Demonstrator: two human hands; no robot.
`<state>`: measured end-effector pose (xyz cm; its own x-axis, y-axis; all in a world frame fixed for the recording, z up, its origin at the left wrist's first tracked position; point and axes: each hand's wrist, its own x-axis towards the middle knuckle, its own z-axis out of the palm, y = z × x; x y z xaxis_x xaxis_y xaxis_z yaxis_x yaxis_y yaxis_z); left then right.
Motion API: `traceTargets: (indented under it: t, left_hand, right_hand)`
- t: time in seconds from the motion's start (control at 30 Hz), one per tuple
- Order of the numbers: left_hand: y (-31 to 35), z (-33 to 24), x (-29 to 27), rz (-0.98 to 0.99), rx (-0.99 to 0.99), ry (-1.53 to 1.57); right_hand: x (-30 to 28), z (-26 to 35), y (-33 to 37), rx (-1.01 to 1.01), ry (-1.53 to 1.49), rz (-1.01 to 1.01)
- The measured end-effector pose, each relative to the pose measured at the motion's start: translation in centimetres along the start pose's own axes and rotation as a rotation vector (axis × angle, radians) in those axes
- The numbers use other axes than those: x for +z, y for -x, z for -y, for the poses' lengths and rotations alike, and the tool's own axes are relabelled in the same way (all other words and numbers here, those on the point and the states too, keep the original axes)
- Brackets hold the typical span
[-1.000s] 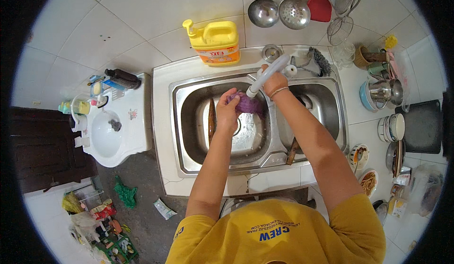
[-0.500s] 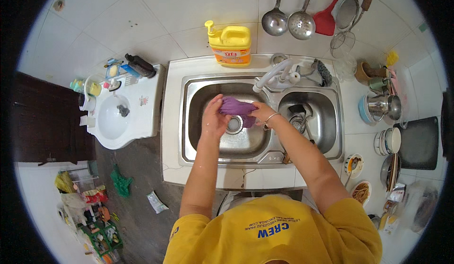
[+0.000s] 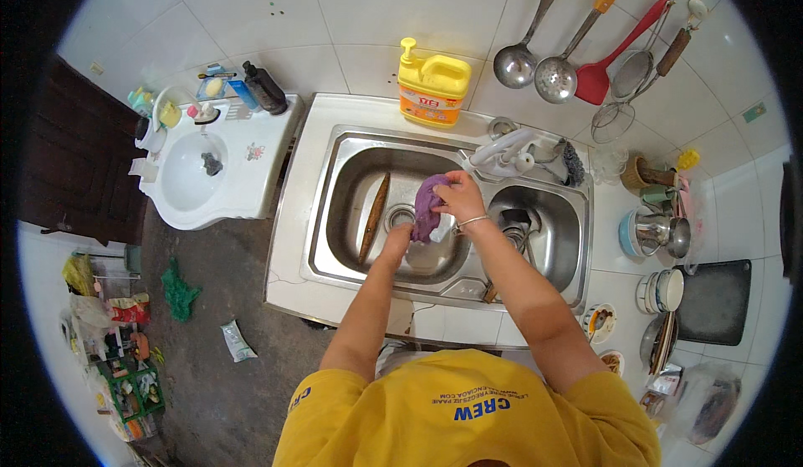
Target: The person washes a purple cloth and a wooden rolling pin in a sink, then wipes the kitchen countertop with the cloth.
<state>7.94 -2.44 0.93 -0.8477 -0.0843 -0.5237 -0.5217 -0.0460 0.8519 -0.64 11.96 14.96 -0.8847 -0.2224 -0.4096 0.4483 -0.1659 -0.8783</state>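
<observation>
My right hand (image 3: pixel 462 197) pinches the upper end of a purple cloth (image 3: pixel 426 208) above the steel sink's left basin (image 3: pixel 339 216). My left hand (image 3: pixel 396 241) is closed at the cloth's lower end, its fingertips partly hidden. Beside the right hand, a small whitish patch (image 3: pixel 440 231) shows under the cloth; I cannot make out what it is. Along the basin's left side lies a long, thin, yellow-brown item (image 3: pixel 374 218), of a kind I cannot tell. The drain (image 3: pixel 401 215) sits between it and the cloth.
A white tap (image 3: pixel 504 153) stands behind the basins. The right basin (image 3: pixel 562 224) holds metal utensils. A yellow detergent jug (image 3: pixel 432 91) is at the back; ladles (image 3: pixel 514 66) hang on the wall. Stacked bowls (image 3: pixel 667 290) stand at right, a washbasin (image 3: pixel 188 174) at left.
The cloth has turned from stretched sideways to hanging upright. My left hand has dropped nearer me, and my right hand is now at its top. The long yellow-brown item has come into view.
</observation>
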Motion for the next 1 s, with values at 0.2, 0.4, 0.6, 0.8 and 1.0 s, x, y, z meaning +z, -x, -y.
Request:
traceTargets:
  t: [0.2, 0.4, 0.6, 0.8, 1.0]
  left_hand:
    - [3.7, -5.6, 2.8, 0.197, -0.021, 1.004]
    - [4.6, -11.1, -0.6, 0.266, -0.147, 0.56]
    - [6.5, -15.8, -1.1, 0.64, -0.217, 0.345]
    - [6.1, -16.9, 1.1, 0.476, 0.077, -0.279]
    - [3.6, -14.2, 1.7, 0.098, 0.56, -0.957]
  right_hand:
    - [-1.2, -6.4, 0.5, -0.489, 0.494, 0.121]
    - [-3.7, 0.0, 4.5, -0.94, 1.166, 0.125]
    - [-2.3, 4.9, 3.2, -1.374, 1.39, 0.397]
    - [-1.1, 5.1, 1.3, -0.96, 1.798, 0.518]
    - [0.6, 5.7, 2.5, -0.401, 1.86, 0.458]
